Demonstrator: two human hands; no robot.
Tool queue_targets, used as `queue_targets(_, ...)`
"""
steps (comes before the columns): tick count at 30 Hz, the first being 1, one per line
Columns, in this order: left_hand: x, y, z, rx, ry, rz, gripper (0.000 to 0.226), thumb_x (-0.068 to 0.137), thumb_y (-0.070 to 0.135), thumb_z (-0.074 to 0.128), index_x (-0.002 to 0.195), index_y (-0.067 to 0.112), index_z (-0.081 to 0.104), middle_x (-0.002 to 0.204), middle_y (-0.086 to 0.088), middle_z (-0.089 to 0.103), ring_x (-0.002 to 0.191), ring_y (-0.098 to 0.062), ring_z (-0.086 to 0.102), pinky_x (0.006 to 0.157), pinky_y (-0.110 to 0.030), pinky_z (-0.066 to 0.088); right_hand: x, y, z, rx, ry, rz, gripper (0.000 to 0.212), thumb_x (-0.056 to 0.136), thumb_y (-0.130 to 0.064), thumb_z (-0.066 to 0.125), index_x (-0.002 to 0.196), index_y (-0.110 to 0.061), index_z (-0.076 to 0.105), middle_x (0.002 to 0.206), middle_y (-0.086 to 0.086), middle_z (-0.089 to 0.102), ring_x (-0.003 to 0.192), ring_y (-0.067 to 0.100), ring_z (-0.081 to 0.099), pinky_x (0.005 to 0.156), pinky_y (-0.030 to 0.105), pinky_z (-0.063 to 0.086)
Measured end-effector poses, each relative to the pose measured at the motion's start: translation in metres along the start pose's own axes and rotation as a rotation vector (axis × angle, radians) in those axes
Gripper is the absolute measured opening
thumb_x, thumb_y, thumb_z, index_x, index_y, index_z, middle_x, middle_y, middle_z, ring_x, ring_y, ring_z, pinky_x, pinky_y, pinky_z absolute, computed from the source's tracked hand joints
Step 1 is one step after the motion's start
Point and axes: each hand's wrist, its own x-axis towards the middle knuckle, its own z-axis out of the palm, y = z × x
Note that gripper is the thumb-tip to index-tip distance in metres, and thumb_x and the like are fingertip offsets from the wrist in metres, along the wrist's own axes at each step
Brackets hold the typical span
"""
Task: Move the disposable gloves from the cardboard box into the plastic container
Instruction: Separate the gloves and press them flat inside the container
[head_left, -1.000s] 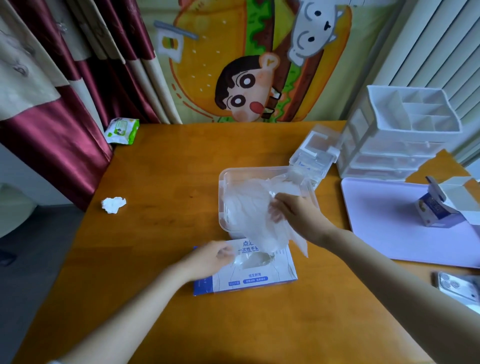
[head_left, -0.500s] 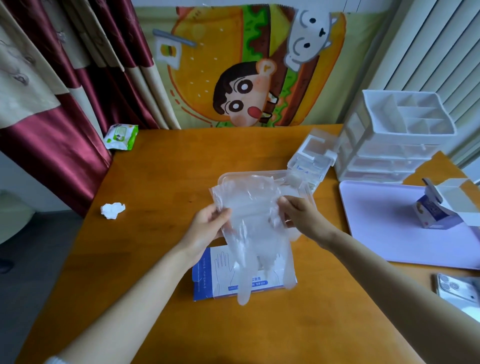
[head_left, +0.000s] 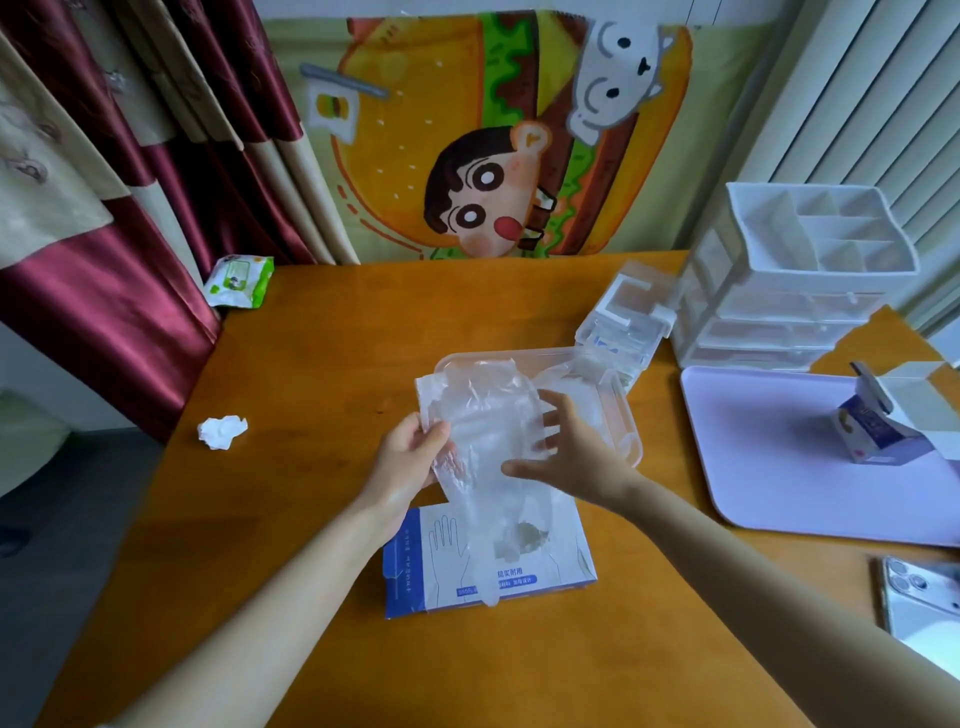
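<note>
Disposable gloves (head_left: 483, 431) hanging over cardboard box (head_left: 415, 571), just in front of plastic container (head_left: 628, 415) — thin, soft, floppy, very light, likely slippery. Left hand (head_left: 410, 457) pinching side edge; right hand (head_left: 576, 457) spreading fingers flat against it. Probably best gripping near wide end — fingertips dangling toward desk (head_left: 322, 374).

"What's sitting on that wooden worktop (head_left: 322, 364)?"

"In the middle, a clear plastic container (head_left: 626, 410), with the cardboard box (head_left: 415, 571) just at its six o'clock. There's a crumpled tissue (head_left: 222, 432) at nine and a wipes pack (head_left: 239, 279) at eleven."

"And over on the right?"

"A white drawer unit (head_left: 795, 312) at two, with a clear case (head_left: 628, 322) beside it at one. A lilac tray (head_left: 769, 467) at three, a phone (head_left: 919, 603) at four."
</note>
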Motion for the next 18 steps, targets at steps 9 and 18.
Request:
queue_targets(9,0.012,0.003,-0.005,0.157,0.002,0.143,0.012,0.098,0.019,0.050,0.089,0.011,0.052,0.068,0.001,0.048,0.066,-0.009,0.049,0.077,-0.025,0.044,0.016,0.005,-0.003,0.267,0.249,0.112,0.026,0.101,-0.013,0.039,0.115,0.005,0.052,0.074,0.002,0.064,0.055,0.006,0.062,0.055,0.018,0.053)
queue_targets(18,0.021,0.011,-0.002,-0.181,-0.081,0.037,0.025,0.102,0.022,0.038,0.121,0.012,0.049,0.105,-0.013,0.065,0.082,-0.021,0.069,0.082,-0.041,0.053,0.007,0.011,-0.014,0.450,-0.090,0.180,0.032,0.094,-0.042,0.050,0.107,-0.015,0.058,0.103,0.001,0.071,0.094,0.013,0.069,0.081,0.023,0.052)
